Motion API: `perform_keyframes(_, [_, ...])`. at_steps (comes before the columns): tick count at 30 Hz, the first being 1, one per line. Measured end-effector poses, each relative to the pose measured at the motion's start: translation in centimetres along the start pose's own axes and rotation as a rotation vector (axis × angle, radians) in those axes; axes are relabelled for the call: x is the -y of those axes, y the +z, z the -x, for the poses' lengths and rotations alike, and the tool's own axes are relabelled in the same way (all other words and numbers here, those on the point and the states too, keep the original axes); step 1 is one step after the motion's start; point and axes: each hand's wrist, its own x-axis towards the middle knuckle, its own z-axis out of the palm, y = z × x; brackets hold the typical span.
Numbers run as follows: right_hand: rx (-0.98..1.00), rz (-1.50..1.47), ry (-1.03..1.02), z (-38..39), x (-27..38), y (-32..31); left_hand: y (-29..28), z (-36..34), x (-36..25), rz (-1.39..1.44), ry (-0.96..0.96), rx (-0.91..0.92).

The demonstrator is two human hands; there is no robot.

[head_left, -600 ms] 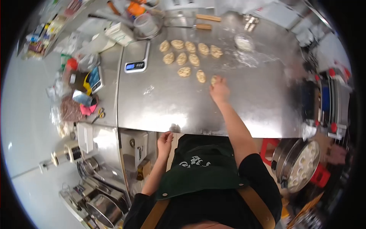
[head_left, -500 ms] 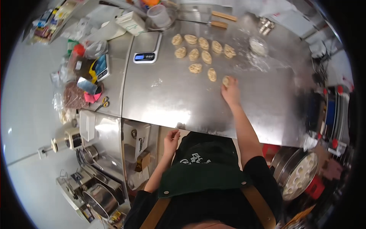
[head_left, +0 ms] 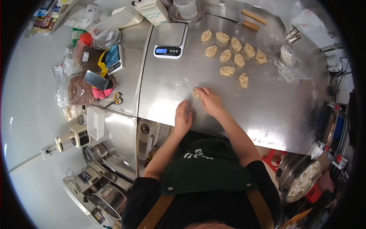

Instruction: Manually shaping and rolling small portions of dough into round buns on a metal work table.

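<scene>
A speckled dough piece [head_left: 196,94] is in the fingers of my right hand [head_left: 210,102], low over the steel table or touching it; I cannot tell which. Just to its left, near the table's front edge, my left hand [head_left: 183,117] holds nothing, thumb apart from the fingers. Several more dough pieces of the same speckled kind [head_left: 225,55] lie in loose rows farther back on the right. The closest one to my right hand is an oval dough piece [head_left: 243,80]. A dusting of flour [head_left: 183,81] marks the steel behind my hands.
A digital scale [head_left: 170,36] stands at the back left of the steel table [head_left: 267,114]. Bench scrapers with wooden handles [head_left: 250,25] lie at the back, a clear bowl [head_left: 287,55] at the right. Scissors [head_left: 117,99] and bags crowd the left counter. A round steamer [head_left: 301,179] stands low right.
My right hand has brought the dough piece leftward and nearer to me. My left hand has risen from the table's edge to beside it. The whole view has shifted.
</scene>
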Motion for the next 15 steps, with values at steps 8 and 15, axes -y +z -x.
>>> perform_keyframes(8, [-0.079, 0.140, 0.123, -2.7, 1.3, 1.9, -3.1, -8.5, 4.4, -0.163, 0.592, 0.272])
perform_keyframes(15, [-0.275, 0.260, 0.015, 1.4, 4.8, 5.5, -3.3, -8.1, 7.4, -0.278, 0.823, 0.430])
